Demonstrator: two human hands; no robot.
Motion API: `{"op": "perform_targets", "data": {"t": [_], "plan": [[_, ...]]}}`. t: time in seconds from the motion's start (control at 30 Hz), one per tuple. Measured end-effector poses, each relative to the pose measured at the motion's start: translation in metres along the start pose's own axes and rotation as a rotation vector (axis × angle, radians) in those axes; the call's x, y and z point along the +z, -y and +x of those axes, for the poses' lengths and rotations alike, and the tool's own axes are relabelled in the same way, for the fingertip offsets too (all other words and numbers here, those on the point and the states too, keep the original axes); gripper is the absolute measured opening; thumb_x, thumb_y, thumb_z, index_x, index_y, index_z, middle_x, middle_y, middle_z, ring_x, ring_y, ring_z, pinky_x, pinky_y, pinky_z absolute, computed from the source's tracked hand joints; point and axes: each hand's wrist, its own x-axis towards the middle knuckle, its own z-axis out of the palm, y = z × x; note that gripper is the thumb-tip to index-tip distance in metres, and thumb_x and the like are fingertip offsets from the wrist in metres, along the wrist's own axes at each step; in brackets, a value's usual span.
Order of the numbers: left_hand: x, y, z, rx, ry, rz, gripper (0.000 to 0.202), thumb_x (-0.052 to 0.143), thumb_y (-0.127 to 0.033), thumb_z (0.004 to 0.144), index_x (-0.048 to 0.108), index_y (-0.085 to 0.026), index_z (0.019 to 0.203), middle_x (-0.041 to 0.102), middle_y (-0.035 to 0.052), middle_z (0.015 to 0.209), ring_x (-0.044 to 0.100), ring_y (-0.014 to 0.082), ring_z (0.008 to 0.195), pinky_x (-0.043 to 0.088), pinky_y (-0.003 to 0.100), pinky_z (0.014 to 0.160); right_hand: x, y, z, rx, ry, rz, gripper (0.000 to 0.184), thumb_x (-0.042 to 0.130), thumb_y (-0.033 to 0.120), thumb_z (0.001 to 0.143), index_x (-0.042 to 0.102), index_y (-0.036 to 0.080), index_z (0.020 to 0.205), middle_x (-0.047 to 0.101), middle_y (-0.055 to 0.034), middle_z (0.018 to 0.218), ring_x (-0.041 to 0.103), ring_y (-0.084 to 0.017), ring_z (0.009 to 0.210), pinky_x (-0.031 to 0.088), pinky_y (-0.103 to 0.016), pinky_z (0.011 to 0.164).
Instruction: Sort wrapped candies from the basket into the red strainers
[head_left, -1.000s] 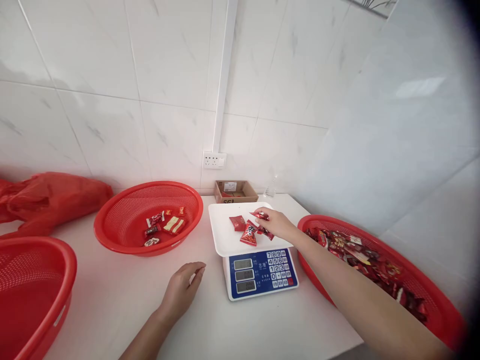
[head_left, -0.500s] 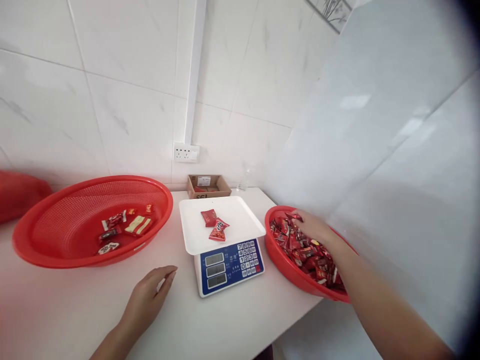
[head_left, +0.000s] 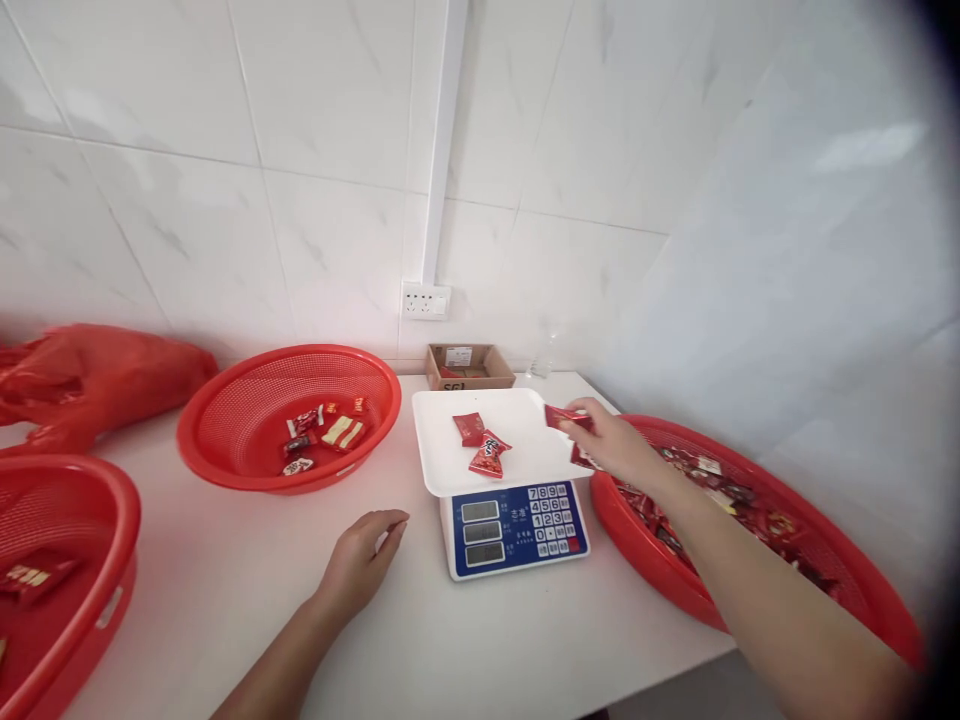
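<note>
My right hand (head_left: 611, 442) is closed on several red candy packets (head_left: 562, 416), held over the right edge of the white scale tray (head_left: 442, 470). Two red candy packets on the tray (head_left: 480, 445) lie near its middle. The electronic scale (head_left: 514, 528) has a blue keypad front. Just right of it sits a red basket full of red candies (head_left: 757, 535). My left hand (head_left: 360, 560) rests on the white table, fingers loosely curled, holding nothing, left of the scale.
A red mesh basket (head_left: 225, 450) with several mixed candies stands left of the scale. Another red basket (head_left: 67, 590) sits at the near left, a red plastic bag (head_left: 97, 375) behind it. A small cardboard box (head_left: 469, 365) stands by the tiled wall, under a socket (head_left: 425, 300).
My right hand has come out of the right basket with candy packets and moved left to the scale tray's edge. The left hand has stayed put.
</note>
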Motion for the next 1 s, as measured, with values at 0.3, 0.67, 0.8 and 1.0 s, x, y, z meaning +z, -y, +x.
{"op": "perform_targets", "data": {"t": [0.3, 0.67, 0.8, 1.0], "plan": [[-0.006, -0.008, -0.001, -0.004, 0.005, -0.01, 0.024, 0.04, -0.031, 0.088, 0.062, -0.023, 0.095, 0.068, 0.0026, 0.09, 0.063, 0.0161, 0.083, 0.052, 0.028, 0.072, 0.046, 0.083, 0.033, -0.197, 0.4, 0.146, 0.024, 0.048, 0.042, 0.08, 0.059, 0.021, 0.088, 0.065, -0.0026, 0.082, 0.055, -0.01, 0.057, 0.038, -0.018, 0.045], [-0.005, -0.013, -0.002, -0.019, 0.043, -0.018, 0.024, 0.04, -0.031, 0.088, 0.062, -0.023, 0.095, 0.067, 0.0027, 0.09, 0.062, 0.0164, 0.082, 0.051, 0.027, 0.068, 0.04, 0.058, 0.052, -0.002, 0.097, 0.039, 0.042, 0.036, 0.053, 0.084, 0.057, 0.019, 0.099, 0.066, -0.0031, 0.067, 0.056, -0.011, 0.047, 0.034, -0.02, 0.043], [-0.005, -0.01, -0.002, -0.025, 0.032, -0.016, 0.023, 0.041, -0.032, 0.087, 0.061, -0.023, 0.095, 0.067, 0.0022, 0.09, 0.063, 0.016, 0.082, 0.051, 0.025, 0.066, 0.053, 0.056, 0.061, -0.003, 0.101, 0.022, 0.044, 0.034, 0.053, 0.085, 0.056, 0.02, 0.103, 0.068, -0.0048, 0.077, 0.053, -0.01, 0.044, 0.033, -0.021, 0.041], [-0.004, -0.009, -0.001, -0.027, 0.026, -0.01, 0.023, 0.041, -0.031, 0.087, 0.061, -0.023, 0.095, 0.067, 0.0017, 0.09, 0.063, 0.0156, 0.082, 0.051, 0.026, 0.068, 0.049, 0.048, 0.062, -0.033, 0.102, 0.067, 0.037, 0.035, 0.047, 0.086, 0.057, 0.019, 0.096, 0.068, -0.0049, 0.084, 0.055, -0.009, 0.047, 0.032, -0.02, 0.04]]}}
